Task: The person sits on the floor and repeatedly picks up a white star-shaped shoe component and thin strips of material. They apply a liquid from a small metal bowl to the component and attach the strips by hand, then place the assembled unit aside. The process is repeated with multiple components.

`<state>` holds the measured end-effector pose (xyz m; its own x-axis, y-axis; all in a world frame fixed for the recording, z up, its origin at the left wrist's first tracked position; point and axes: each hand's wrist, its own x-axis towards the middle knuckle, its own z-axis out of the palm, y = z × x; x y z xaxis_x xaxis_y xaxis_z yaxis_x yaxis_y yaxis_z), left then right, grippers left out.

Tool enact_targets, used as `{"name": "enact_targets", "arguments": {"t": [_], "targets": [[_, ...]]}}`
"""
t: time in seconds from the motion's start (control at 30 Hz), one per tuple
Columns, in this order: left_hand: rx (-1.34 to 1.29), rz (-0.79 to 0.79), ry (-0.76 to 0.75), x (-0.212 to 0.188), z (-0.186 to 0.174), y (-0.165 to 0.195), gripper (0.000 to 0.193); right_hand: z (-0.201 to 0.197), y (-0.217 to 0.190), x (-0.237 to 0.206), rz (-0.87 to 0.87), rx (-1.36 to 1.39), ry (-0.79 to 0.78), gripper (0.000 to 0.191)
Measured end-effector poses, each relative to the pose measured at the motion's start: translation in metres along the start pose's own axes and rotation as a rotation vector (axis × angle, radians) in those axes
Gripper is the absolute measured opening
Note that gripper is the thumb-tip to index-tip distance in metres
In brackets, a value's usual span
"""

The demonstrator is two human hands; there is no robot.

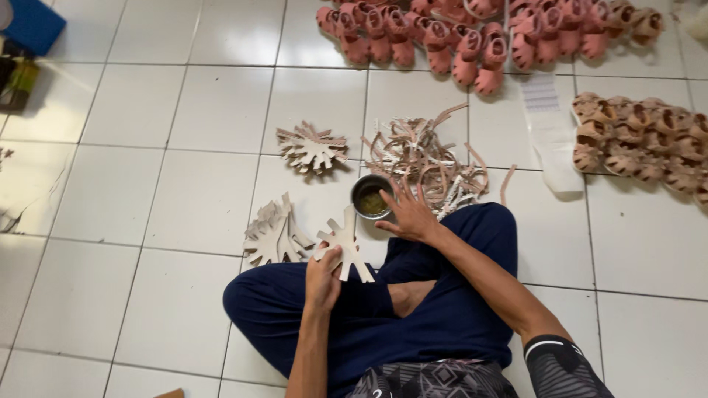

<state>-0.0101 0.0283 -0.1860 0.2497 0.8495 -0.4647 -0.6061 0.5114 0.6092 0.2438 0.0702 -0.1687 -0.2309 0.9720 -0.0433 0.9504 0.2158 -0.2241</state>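
I sit cross-legged on a white tiled floor in dark blue trousers. My left hand [323,278] grips a pale, forked cut-out piece [345,245] above my knee. My right hand [410,214] reaches forward with fingers spread, its fingertips at the rim of a small metal tin [370,196] holding yellowish glue. Just left of the held piece lies a stack of similar cut-out pieces [274,234]. Another fanned stack [312,149] lies farther out. A tangled heap of thin tan straps [426,161] sits behind the tin.
Rows of pink sandals [472,37] line the far floor, and tan sandals [641,140] lie at the right. A white paper strip [549,133] runs between them. A blue object [31,23] and a dark item sit at the far left.
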Motion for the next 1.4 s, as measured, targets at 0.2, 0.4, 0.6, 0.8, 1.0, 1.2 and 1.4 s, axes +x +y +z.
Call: {"name": "enact_targets", "arguments": {"t": [0.2, 0.4, 0.6, 0.8, 1.0, 1.2, 1.4], "targets": [[-0.019, 0.024, -0.002, -0.025, 0.017, 0.018, 0.058, 0.009, -0.008, 0.019, 0.006, -0.044, -0.044, 0.088], [0.013, 0.004, 0.006, -0.035, 0.034, 0.025, 0.058, 0.004, 0.002, -0.008, 0.004, -0.004, 0.111, 0.080], [0.023, 0.015, -0.090, -0.044, 0.061, 0.032, 0.064, -0.007, 0.005, -0.027, 0.124, -0.119, -0.106, 0.071], [0.024, -0.023, -0.196, -0.066, 0.083, 0.043, 0.068, -0.056, -0.009, -0.078, -0.035, 1.279, 0.178, 0.092], [-0.009, -0.026, -0.276, -0.078, 0.094, 0.046, 0.070, -0.090, -0.032, -0.094, -0.161, 1.147, 0.126, 0.096], [0.020, -0.060, -0.227, -0.085, 0.100, 0.052, 0.069, -0.091, -0.033, -0.092, -0.159, 1.105, 0.148, 0.096], [-0.001, -0.046, -0.257, -0.088, 0.107, 0.055, 0.068, -0.088, -0.038, -0.097, -0.143, 1.103, 0.130, 0.098]]}}
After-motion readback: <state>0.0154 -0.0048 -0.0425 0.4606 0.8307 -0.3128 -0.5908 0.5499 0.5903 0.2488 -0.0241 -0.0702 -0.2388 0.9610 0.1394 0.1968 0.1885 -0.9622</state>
